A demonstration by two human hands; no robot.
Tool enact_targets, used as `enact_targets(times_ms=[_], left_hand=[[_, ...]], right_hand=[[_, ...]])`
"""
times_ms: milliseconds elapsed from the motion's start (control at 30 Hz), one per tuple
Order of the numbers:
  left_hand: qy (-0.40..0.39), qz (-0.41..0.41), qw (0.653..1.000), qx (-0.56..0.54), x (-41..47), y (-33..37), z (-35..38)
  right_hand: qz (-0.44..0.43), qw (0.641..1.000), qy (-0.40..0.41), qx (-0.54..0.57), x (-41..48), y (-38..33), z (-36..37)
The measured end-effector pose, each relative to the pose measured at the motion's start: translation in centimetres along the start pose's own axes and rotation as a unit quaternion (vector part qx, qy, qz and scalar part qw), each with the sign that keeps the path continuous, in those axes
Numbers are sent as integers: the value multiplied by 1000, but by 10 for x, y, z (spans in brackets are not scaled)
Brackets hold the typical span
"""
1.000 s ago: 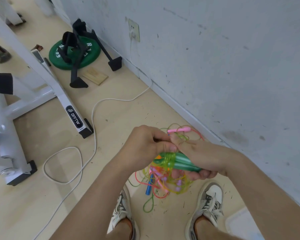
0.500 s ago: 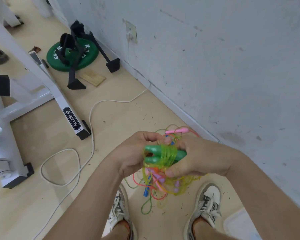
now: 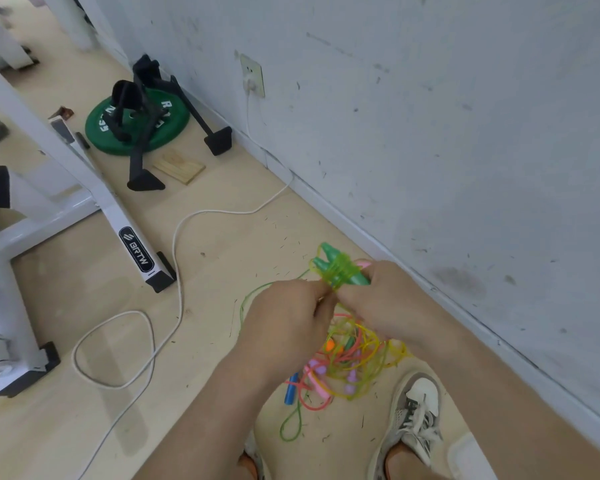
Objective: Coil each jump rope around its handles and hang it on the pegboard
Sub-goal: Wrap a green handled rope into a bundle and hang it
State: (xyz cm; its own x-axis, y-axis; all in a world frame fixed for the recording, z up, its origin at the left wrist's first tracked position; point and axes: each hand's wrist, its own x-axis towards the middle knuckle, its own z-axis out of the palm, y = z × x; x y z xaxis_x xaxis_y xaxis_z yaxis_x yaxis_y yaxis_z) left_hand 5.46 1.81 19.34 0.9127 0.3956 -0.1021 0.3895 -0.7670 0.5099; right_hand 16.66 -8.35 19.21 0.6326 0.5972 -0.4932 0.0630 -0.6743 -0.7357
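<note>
A scuffed grey wall (image 3: 447,140) meets a pale floor (image 3: 222,237), where a white machine frame (image 3: 115,213), a green weight plate (image 3: 168,124) and a loose white cable (image 3: 174,251) lie to the left. A tangled heap of coloured jump ropes (image 3: 355,362) rests on the floor beside the right shoe (image 3: 418,410). Above it the right hand (image 3: 388,303) grasps the paired green handles (image 3: 326,265), with yellow-green rope (image 3: 342,271) wound round their middle, and the left hand (image 3: 284,323), fingers curled, pinches that rope just beside the wraps.
</note>
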Motion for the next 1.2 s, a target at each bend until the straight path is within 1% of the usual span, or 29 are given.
enact_targets(times_ms=[67,133,200,267,300,400,433,533,600,633,733,800,867,967,1067,1133,1200], left_hand=[[8,31,995,93,-1,2,-2],[4,55,989,140,-1,4,-3],[-16,77,981,176,-2,11,-5],[-25,102,980,168,-3,14,-8],[-13,123,980,156,-2,12,-9],[66,166,978,113,2,-4,-11],[68,177,977,97,2,-8,-11],[30,197,979,54,0,-9,-14],[22,182,983,4,-1,-12,-16],[24,160,986,-33,-1,-14,-18],[8,56,993,-101,0,-19,-24],[-7,4,991,-136,1,-19,-28],[-18,-25,983,-181,2,-18,-32],[-39,-45,973,-224,3,-21,-38],[-61,-56,952,-295,2,-24,-46],[-66,-69,924,-370,0,-25,-49],[-73,-79,903,-417,0,-28,-49]], right_hand=[[-8,1000,11,-19,3,3,5],[-11,999,27,-46,5,6,9],[-15,991,62,-121,9,11,11],[-19,972,78,-221,10,14,10],[-23,965,64,-254,8,13,11],[-42,948,-17,-316,4,11,17],[-44,941,-45,-332,2,9,20],[-60,929,-104,-351,0,8,28],[-71,920,-119,-367,-2,5,28],[-79,916,-114,-377,-3,3,28],[-130,901,-69,-408,-4,1,26],[-160,888,-42,-430,-6,-2,25],[-180,872,-36,-453,-6,-2,24],[-213,874,-31,-435,-7,-8,21],[-252,882,-33,-397,-11,-13,20],[-278,886,-22,-371,-14,-18,20],[-289,889,-12,-356,-16,-20,19]])
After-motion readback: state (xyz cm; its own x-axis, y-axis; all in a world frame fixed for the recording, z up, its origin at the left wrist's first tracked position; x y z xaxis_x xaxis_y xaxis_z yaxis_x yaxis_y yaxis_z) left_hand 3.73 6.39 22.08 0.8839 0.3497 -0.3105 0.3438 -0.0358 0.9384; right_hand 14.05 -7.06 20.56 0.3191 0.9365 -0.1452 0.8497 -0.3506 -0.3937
